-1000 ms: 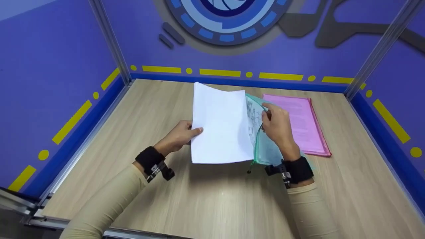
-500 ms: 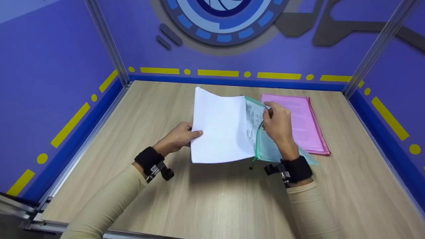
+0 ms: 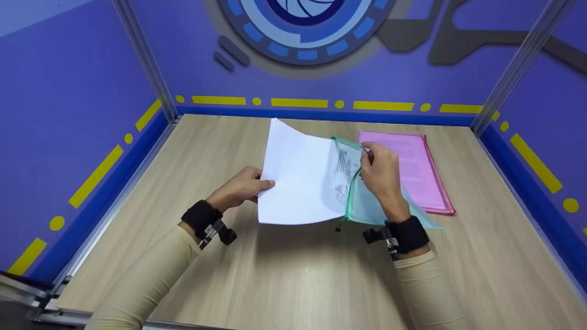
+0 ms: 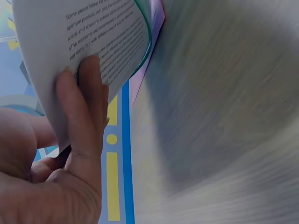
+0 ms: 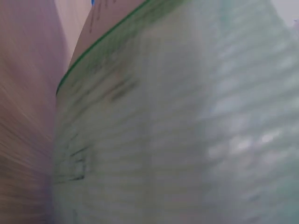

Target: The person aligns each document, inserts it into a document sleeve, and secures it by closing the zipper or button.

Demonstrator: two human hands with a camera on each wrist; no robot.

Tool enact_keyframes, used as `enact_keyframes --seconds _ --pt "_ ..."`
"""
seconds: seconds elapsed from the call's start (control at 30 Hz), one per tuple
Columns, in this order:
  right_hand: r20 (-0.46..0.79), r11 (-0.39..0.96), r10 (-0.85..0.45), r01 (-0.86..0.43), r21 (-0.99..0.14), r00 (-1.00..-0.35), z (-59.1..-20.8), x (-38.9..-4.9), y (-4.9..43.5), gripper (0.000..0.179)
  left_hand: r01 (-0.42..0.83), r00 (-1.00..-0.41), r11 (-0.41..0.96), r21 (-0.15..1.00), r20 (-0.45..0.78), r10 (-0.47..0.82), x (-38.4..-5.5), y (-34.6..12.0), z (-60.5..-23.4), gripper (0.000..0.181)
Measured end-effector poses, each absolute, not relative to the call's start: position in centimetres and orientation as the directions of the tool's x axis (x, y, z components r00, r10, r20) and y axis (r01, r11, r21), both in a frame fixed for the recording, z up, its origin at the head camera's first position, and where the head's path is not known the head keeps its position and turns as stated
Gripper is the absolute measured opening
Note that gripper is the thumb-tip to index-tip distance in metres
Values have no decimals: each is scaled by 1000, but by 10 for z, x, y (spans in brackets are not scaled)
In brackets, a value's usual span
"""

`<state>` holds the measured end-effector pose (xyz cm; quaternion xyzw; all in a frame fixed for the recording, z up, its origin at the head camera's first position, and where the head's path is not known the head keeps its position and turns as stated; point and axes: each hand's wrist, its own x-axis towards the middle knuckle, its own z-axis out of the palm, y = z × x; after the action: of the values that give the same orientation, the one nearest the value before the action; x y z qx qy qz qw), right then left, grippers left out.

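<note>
White paper sheets [image 3: 296, 178] are held up over the table, their blank side facing up in the head view. My left hand [image 3: 240, 187] grips their left edge, thumb on top and fingers beneath. Printed text covers the underside of the sheets [image 4: 100, 32] in the left wrist view. My right hand [image 3: 383, 172] pinches the upper edge of a translucent green zip pouch [image 3: 369, 208], holding its mouth apart. The right part of the sheets lies within that mouth, and a printed page shows there. In the right wrist view the ribbed pouch [image 5: 177, 140] fills most of the picture, hiding the fingers.
A pink document pouch [image 3: 419, 178] with a red edge lies flat at the back right of the wooden table [image 3: 293, 279], partly behind the right hand. Blue-purple panels [image 3: 293, 82] with metal posts wall in the back and both sides.
The sheets sit deeper in the green pouch, whose far mouth corner now shows beside their right edge. Both hands keep their grips. The head view has shifted slightly.
</note>
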<state>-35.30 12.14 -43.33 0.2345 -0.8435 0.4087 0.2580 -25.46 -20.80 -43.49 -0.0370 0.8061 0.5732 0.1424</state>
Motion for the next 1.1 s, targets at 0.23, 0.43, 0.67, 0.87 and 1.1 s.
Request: enact_keyframes --seconds 0.23,0.43,0.67,0.87,1.1 --pt "602 490 -376 -703 -516 -704 -437 -355 121 24 -261 -949 276 925 -298 102 -267 -204 -443 29" --pt "567 459 -473 -737 -496 -675 -437 -353 118 29 -285 -953 185 940 -298 46 -269 -201 -446 31" --pt "573 446 -523 -775 -447 -631 -439 -351 110 30 -253 -959 222 942 -274 67 -268 -194 -446 34" --pt "556 444 -533 -770 -458 -638 -441 -347 105 30 -214 -960 278 936 -254 117 -269 -186 -450 34" --pt "581 429 -531 -787 -443 -617 -443 -347 101 30 -230 -960 233 945 -259 103 -271 -179 -453 32"
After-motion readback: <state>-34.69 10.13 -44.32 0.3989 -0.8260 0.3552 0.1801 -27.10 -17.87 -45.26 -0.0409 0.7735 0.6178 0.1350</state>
